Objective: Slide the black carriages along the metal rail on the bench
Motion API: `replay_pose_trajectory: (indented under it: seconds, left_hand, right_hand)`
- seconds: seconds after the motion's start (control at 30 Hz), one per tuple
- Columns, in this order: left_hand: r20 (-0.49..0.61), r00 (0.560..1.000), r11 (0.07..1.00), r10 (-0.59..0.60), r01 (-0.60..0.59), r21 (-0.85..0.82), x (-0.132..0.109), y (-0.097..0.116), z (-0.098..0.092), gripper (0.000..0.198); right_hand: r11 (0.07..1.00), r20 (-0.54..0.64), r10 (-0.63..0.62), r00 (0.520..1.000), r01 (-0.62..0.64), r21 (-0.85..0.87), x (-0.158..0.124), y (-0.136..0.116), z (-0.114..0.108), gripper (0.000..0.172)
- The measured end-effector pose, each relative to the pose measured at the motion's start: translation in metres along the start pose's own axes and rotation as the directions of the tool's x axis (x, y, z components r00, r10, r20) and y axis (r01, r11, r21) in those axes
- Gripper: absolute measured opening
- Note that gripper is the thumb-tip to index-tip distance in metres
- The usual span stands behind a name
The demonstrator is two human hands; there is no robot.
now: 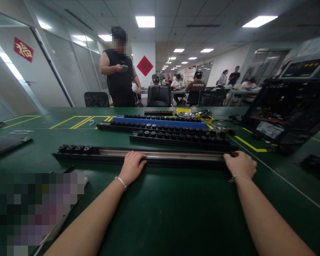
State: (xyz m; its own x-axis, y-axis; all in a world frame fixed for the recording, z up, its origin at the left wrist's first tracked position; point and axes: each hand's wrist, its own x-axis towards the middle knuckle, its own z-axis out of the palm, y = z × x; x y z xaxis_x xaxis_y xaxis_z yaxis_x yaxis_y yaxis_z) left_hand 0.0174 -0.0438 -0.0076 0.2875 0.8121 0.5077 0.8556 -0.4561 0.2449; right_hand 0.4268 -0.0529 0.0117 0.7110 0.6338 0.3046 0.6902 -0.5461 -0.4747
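Observation:
A long black rail (176, 163) lies across the table in front of me, with a pale metallic channel along its top. Several round black socket-like modules (75, 148) sit in its left end. My left hand (133, 165) is closed over the near edge of the rail, left of its middle. At the rail's right end, my right hand (241, 164) grips it, thumb on the near side; its fingertips are partly hidden. Behind it lie more black rails filled with similar modules, the nearest black rail (181, 141) close by, and a blue rail (170, 122) farther back.
Yellow tape lines mark the green table (160, 213). An open black-framed machine (290, 106) stands at the right, near cables and a yellow tray (183, 110). A blurred-out flat item (42, 213) lies front left. A person (120, 71) stands beyond the table holding a phone.

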Motion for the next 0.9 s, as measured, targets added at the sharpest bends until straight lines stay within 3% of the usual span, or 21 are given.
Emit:
replay_pose_trajectory:
  seconds: [0.37, 0.67, 0.9]
  left_hand:
    - [0.0, 1.0, 1.0, -0.001, 0.001, 0.002, 0.0, -0.001, 0.0, 0.014]
    - [0.011, 1.0, 1.0, -0.006, 0.006, 0.008, 0.001, 0.001, -0.002, 0.014]
    - [0.007, 1.0, 1.0, 0.005, -0.005, 0.024, 0.0, 0.001, -0.002, 0.015]
  right_hand:
    - [0.999, 0.084, 0.035, 0.996, -0.033, -0.029, 0.006, 0.001, -0.009, 0.058]
    - [0.999, 0.084, 0.023, 0.996, -0.021, -0.026, 0.011, 0.006, -0.006, 0.057]
    - [0.997, 0.01, -0.045, 0.999, 0.044, 0.066, 0.018, 0.017, 0.003, 0.049]
